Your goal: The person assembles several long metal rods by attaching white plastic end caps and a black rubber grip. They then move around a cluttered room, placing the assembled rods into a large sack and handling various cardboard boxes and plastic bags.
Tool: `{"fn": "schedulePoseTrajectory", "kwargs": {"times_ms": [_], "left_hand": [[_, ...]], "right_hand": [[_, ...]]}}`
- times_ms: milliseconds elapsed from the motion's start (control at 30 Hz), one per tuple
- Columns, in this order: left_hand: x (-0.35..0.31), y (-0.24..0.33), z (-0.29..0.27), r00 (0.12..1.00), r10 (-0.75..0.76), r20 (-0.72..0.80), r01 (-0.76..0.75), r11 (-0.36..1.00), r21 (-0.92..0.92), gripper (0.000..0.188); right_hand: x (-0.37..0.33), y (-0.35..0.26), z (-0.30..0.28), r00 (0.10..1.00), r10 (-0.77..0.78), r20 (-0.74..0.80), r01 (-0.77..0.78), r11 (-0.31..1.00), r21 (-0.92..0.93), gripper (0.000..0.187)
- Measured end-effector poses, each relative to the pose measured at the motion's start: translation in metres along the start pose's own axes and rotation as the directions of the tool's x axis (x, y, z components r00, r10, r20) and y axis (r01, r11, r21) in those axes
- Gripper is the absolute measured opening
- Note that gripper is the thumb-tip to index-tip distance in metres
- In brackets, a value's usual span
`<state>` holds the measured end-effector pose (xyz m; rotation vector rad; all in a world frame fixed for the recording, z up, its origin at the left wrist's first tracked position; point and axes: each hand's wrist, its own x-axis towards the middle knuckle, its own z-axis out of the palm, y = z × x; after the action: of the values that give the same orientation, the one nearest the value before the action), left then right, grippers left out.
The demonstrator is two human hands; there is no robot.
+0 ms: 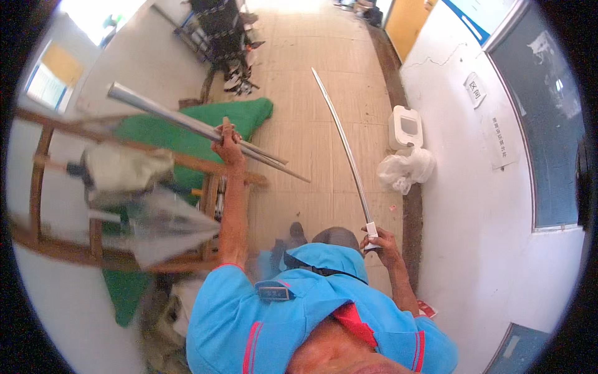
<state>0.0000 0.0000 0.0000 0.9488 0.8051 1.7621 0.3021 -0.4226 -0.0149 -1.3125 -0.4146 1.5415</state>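
My left hand [228, 144] is raised with its fingers wrapped round a bundle of metal tubes [163, 115]. A thick silver end points to the far left, while thinner rods stick out to the right of the fist. Lower on the right, my right hand [384, 247] grips the white handle piece of a long, thin, shiny metal rod [344, 144]. That rod slants up and away over the floor, tapering toward its far end. It looks slightly curved, though the lens also bends lines. My hands are well apart.
On the left stands a wooden frame [38, 177] with a green cloth [252, 118], a pale bag [124, 171] and clear plastic. A white bin [397, 134] and plastic bag [408, 169] sit along the right wall [448, 206]. Dark clutter [221, 37] fills the far left.
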Motion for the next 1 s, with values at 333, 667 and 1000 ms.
{"fn": "schedulePoseTrajectory", "kwargs": {"times_ms": [333, 667, 1000], "left_hand": [[0.215, -0.142, 0.233, 0.885, -0.165, 0.436, 0.022, 0.949, 0.316, 0.022], [0.400, -0.254, 0.375, 0.826, -0.423, 0.373, 0.018, 0.681, 0.732, 0.020], [0.608, -0.462, 0.494, 0.685, -0.468, 0.558, 0.045, 0.792, 0.609, 0.044]], "right_hand": [[0.252, -0.205, -0.007, 0.998, -0.064, 0.003, 0.064, 0.995, -0.078, 0.050], [0.527, -0.499, -0.044, 0.986, 0.023, 0.166, 0.062, 0.870, -0.489, 0.038], [0.825, -0.715, -0.087, 0.968, 0.136, 0.211, 0.030, 0.771, -0.637, 0.039]]}}
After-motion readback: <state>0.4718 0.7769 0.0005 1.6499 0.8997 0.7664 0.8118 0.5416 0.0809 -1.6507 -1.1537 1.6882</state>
